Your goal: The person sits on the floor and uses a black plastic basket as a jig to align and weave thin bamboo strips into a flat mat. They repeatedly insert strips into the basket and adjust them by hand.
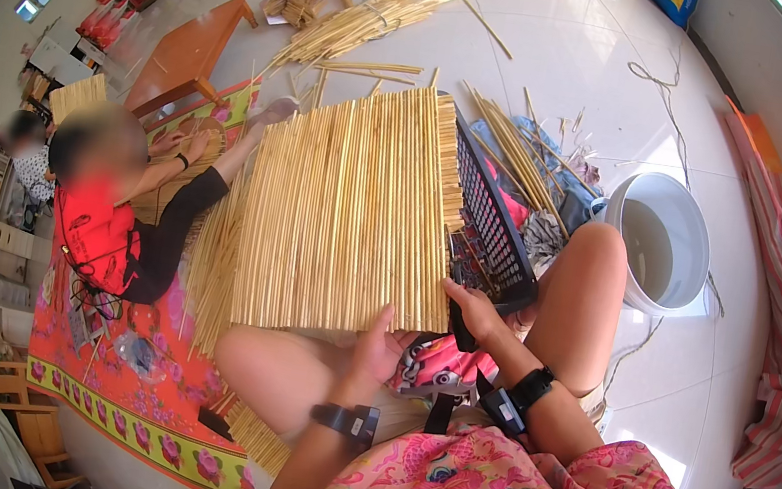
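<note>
A large, nearly square mat of straw-coloured stalks (350,213) stands over my lap, its stalks running side by side away from me. Its right edge is uneven, with stalk ends of differing lengths. My left hand (377,352) grips the near edge, thumb on the upper face and fingers hidden beneath. At the near right corner my right hand (470,313) is closed on the mat's side, with its fingers partly out of sight. A black plastic basket (500,225) sits just beyond the mat on the right, partly covered by it.
Loose stalks (373,24) lie on the tiled floor ahead, and more stalks (525,158) lie beside the basket. A white bucket (659,244) holding water stands at right. On the left, a co-worker in red (100,226) sits on a floral cloth (107,384) near an orange low table (187,52).
</note>
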A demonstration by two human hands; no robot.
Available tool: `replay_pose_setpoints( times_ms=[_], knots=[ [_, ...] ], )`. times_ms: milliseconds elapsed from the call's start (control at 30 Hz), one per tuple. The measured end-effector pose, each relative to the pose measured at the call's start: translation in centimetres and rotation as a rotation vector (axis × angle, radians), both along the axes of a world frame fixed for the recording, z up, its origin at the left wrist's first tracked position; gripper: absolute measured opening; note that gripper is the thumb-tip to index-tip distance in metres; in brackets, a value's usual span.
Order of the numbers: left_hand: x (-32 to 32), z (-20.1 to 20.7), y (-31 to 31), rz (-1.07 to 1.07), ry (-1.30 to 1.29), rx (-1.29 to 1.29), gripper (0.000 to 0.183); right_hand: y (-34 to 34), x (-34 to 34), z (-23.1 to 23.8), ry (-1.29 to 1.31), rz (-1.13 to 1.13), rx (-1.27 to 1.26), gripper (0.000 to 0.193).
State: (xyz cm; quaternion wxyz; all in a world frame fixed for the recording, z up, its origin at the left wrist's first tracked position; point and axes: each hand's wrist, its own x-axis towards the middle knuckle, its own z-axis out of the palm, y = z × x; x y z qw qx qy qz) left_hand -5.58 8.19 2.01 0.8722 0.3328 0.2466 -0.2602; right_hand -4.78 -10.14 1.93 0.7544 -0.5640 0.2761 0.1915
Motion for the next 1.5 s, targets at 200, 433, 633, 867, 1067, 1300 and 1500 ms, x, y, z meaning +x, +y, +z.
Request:
replay_pose_setpoints(
  times_ms=[200, 433, 633, 867, 1067, 1300, 1500],
  knots=[
    [-0.1, -1.4, 0.3, -0.062, -0.006, 0.015, 0.044, -0.5, 0.0, -0.6, 0.053, 0.078, -0.058, 0.057],
    [-0.2, -1.3, 0.0, -0.061, 0.004, 0.015, 0.043, -0.4, -0.4, -3.2, -0.032, -0.007, -0.086, 0.054],
    [-0.3, -1.2, 0.2, -0.055, 0.008, 0.029, 0.041, 0.1, -0.6, -2.3, -0.020, -0.022, -0.156, 0.052],
    [-0.4, -0.8, -0.2, -0.024, -0.015, 0.041, 0.038, 0.1, -0.8, -1.1, -0.049, -0.028, -0.326, 0.053],
    [-0.4, -0.7, 0.0, -0.046, -0.006, 0.016, 0.040, 0.4, -1.2, 0.5, -0.065, -0.054, -0.339, 0.052],
    [-0.2, -1.5, 0.3, -0.034, 0.011, 0.019, 0.038, -0.1, -1.5, 1.4, -0.025, 0.061, -0.244, 0.052],
    [-0.3, -0.7, -0.1, -0.021, 0.050, 0.030, 0.035, -0.3, -1.4, 0.7, -0.083, -0.264, 0.066, 0.048]
  ],
)
